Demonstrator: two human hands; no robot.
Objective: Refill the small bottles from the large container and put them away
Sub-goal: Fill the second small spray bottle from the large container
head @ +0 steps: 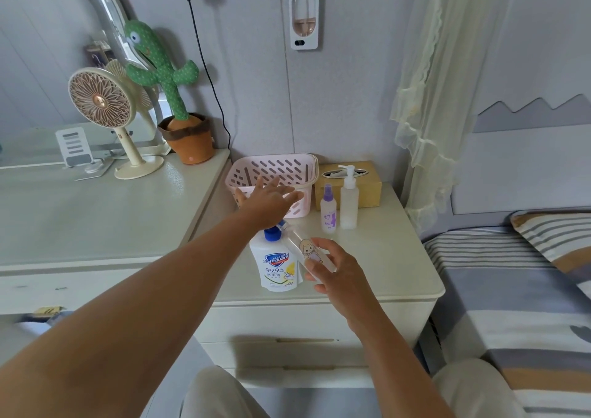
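A large white soap container with a blue cap stands on the nightstand. My right hand grips a small clear bottle with a cartoon sticker, tilted with its top toward the container's cap. My left hand stretches out, fingers straight, over the front of the pink basket, holding nothing. Two more small bottles stand to the right of the basket: a spray bottle with a purple top and a white pump bottle.
A tan tissue box sits behind the two bottles. On the dresser at left are a small fan, a plush cactus in a pot and a mirror. A bed with striped bedding lies to the right.
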